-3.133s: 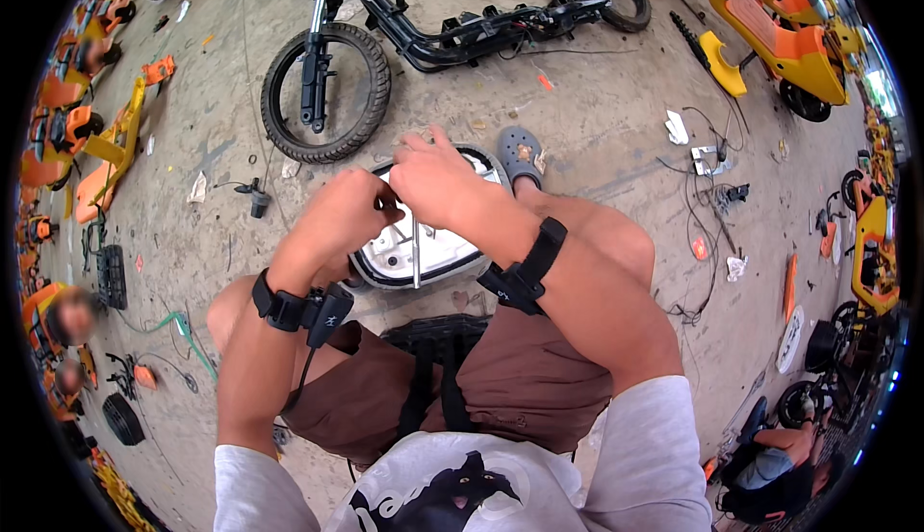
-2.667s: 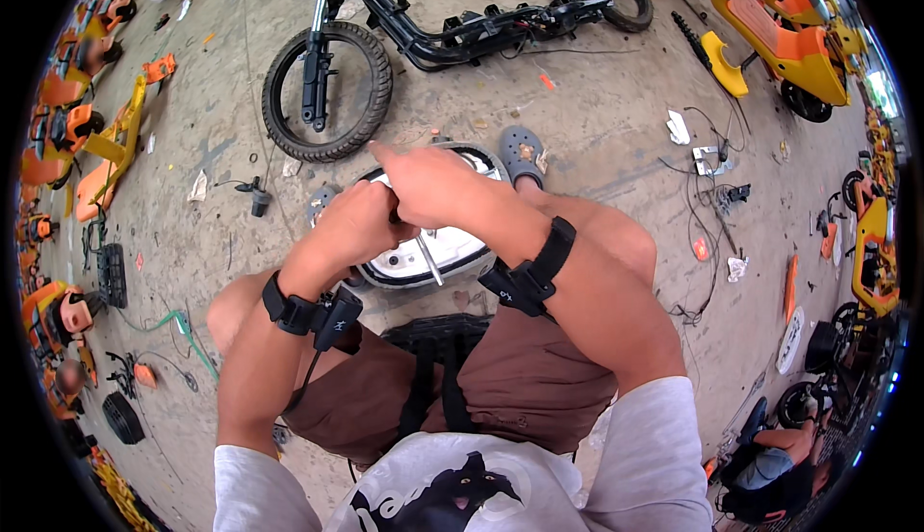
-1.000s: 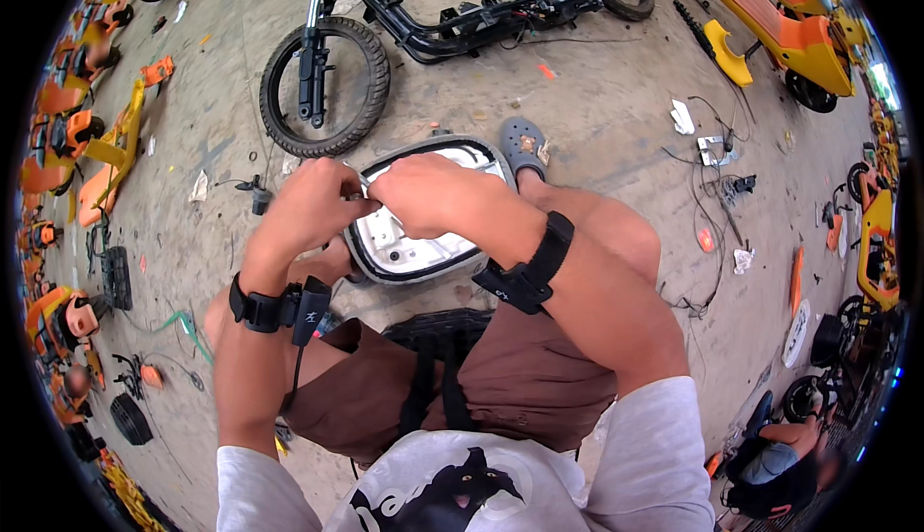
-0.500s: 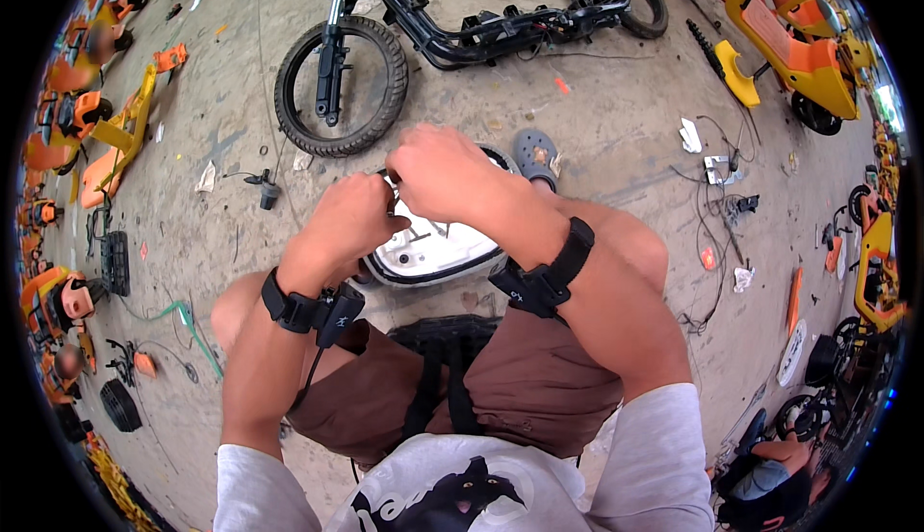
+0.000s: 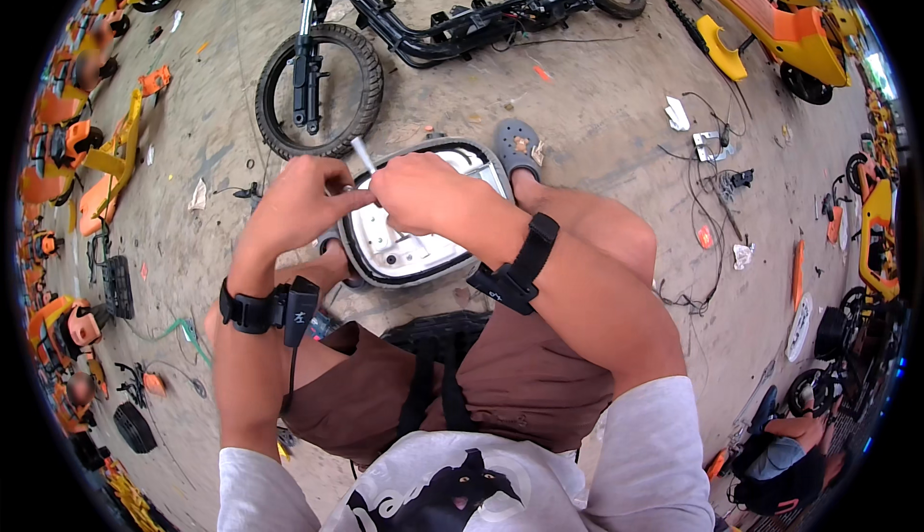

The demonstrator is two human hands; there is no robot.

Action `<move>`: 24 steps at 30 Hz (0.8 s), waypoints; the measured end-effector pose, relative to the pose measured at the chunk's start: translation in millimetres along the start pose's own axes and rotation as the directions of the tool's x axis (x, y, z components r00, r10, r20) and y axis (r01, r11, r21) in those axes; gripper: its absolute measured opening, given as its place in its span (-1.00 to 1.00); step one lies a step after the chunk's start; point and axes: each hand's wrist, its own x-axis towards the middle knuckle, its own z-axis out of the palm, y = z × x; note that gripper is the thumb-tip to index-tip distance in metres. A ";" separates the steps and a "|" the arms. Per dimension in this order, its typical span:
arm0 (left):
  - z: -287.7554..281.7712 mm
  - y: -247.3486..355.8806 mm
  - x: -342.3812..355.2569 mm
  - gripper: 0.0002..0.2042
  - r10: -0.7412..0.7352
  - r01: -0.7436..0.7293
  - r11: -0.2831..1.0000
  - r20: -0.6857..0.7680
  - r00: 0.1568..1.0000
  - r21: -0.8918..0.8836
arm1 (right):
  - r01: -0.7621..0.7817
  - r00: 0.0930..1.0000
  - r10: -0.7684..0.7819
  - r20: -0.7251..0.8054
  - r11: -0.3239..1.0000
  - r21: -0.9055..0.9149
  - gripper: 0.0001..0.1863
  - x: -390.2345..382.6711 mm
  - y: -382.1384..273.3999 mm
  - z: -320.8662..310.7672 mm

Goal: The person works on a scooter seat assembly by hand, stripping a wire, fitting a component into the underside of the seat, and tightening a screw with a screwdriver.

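Between my feet lies a white shell-like housing [image 5: 414, 246] with a black seal around its rim. Above its far left part my two hands come together at the fingers. My right hand [image 5: 416, 190] is closed, and a slim pale piece [image 5: 362, 154] juts up beside its knuckles; its kind is unclear. My left hand [image 5: 298, 200] has thumb and forefinger pinched against the right fingertips. Whatever lies between them is hidden.
Beyond the housing stands a black two-wheeler frame [image 5: 423, 46] with its front wheel [image 5: 361, 113]. A loose cable tangle [image 5: 717, 181] lies to the right. Yellow scooter bodies [image 5: 770, 12] stand at the far right. At the lower right a person [image 5: 784, 455] sits.
My left hand has shifted left and its fingers have opened out somewhat. The pale piece now shows above my right hand. More of the housing is uncovered, and the whole view has moved slightly.
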 end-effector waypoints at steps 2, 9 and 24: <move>5.1 -16.6 1.2 -0.79 0.266 -0.270 0.962 -0.109 0.958 -0.025 | 0.033 0.997 -0.032 0.069 0.999 -0.014 -0.84 1.9 -3.8 -5.9; 25.2 -11.6 2.5 -0.76 0.177 -0.198 0.972 0.162 0.971 0.124 | 0.009 1.000 -0.009 0.002 0.996 -0.087 -0.87 -0.8 -8.1 -13.1; 27.8 -7.2 -6.6 -0.70 0.047 -0.073 0.994 0.298 0.953 0.078 | -0.064 0.981 0.064 -0.181 0.998 0.006 -0.82 12.8 -9.3 -0.6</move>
